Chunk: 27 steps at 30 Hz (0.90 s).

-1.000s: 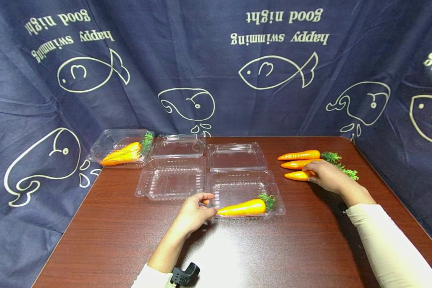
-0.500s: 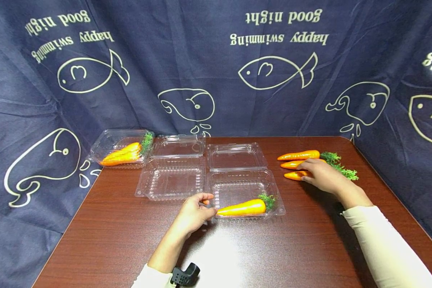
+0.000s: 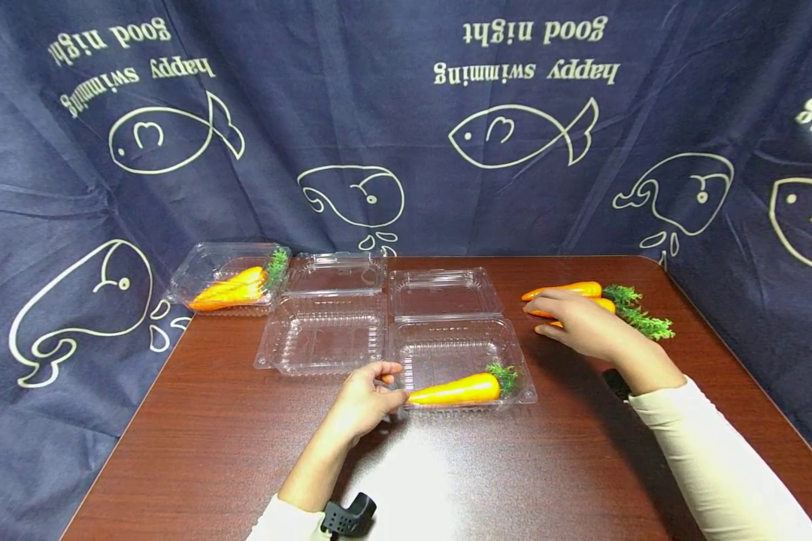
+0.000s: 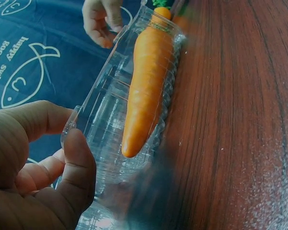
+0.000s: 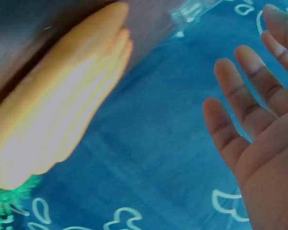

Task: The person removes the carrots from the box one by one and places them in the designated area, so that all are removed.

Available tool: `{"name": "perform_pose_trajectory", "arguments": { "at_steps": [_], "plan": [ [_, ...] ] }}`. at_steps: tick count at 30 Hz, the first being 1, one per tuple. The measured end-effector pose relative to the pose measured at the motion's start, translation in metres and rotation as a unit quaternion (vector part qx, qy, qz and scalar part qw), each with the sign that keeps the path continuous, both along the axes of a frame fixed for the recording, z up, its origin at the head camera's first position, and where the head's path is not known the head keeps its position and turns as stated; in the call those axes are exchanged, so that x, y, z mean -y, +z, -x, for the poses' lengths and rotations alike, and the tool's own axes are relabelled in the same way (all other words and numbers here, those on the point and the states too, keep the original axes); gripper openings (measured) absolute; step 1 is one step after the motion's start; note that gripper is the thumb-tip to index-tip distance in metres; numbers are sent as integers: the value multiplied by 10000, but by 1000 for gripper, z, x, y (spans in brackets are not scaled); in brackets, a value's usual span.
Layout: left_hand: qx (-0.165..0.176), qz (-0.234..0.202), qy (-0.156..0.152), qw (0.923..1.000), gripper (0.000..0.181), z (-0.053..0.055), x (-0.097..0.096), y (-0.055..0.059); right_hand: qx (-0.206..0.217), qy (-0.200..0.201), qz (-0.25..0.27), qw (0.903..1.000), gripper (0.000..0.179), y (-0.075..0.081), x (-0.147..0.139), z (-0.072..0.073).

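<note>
In the head view, my left hand point(image 3: 365, 402) pinches the left rim of a clear plastic container point(image 3: 440, 357) between thumb and finger; the left wrist view shows this grip closely. One orange carrot point(image 3: 456, 391) with a green top lies along the container's near side. My right hand point(image 3: 582, 323) is over a group of carrots point(image 3: 578, 288) at the right and hides part of them. In the right wrist view its fingers point(image 5: 230, 81) are spread and relaxed, apart from the carrots point(image 5: 53, 100), with nothing held.
Left of it stands a second clear container point(image 3: 325, 338), lid folded back. At the far left, another clear container point(image 3: 192, 270) has carrots inside. A dark blue printed cloth point(image 3: 406, 135) rises behind the brown table point(image 3: 196, 451).
My right hand has moved left and come off the nearest carrot, its fingers now straighter. My left hand stays at the container's rim.
</note>
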<state>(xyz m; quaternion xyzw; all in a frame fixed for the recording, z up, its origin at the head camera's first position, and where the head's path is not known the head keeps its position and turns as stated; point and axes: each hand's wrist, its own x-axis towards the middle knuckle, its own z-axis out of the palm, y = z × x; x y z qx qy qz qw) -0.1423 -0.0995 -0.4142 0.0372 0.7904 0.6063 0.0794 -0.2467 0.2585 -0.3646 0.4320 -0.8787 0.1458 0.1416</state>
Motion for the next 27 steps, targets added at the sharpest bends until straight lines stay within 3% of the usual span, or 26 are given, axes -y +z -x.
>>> {"name": "perform_pose_trajectory", "arguments": {
  "at_steps": [14, 21, 27],
  "plan": [
    [-114, 20, -5, 9999, 44, 2, 0, -2, 592, 573, -612, 9947, 36, 10, 61, -7],
    [-71, 19, -23, 10000, 45, 2, 0, -2, 1216, 762, -1158, 9829, 36, 18, 87, -10],
    [-42, 5, -14, 10000, 45, 2, 0, -3, 1708, 1028, -1621, 9664, 37, 17, 107, -13]
  ]
}}
